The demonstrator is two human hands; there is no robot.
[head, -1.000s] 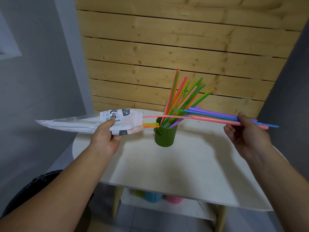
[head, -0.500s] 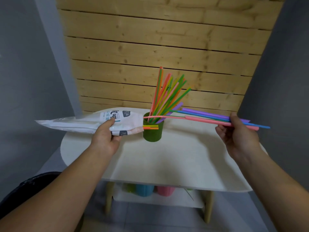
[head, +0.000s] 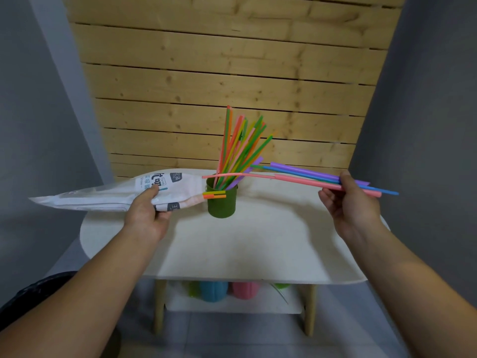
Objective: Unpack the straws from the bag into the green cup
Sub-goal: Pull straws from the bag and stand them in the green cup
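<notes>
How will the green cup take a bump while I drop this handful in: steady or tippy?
Probably tippy: the green cup is narrow, and the straws in it stand far taller and lean to one side. It looks light, so a sideways nudge might also slide it on the smooth white table.

Looks a modest home corner: pine-plank wall point(head: 232, 73) beyond the left hand point(head: 147, 215) and right hand point(head: 353, 210), small white table point(head: 258, 249) beneath them.
</notes>
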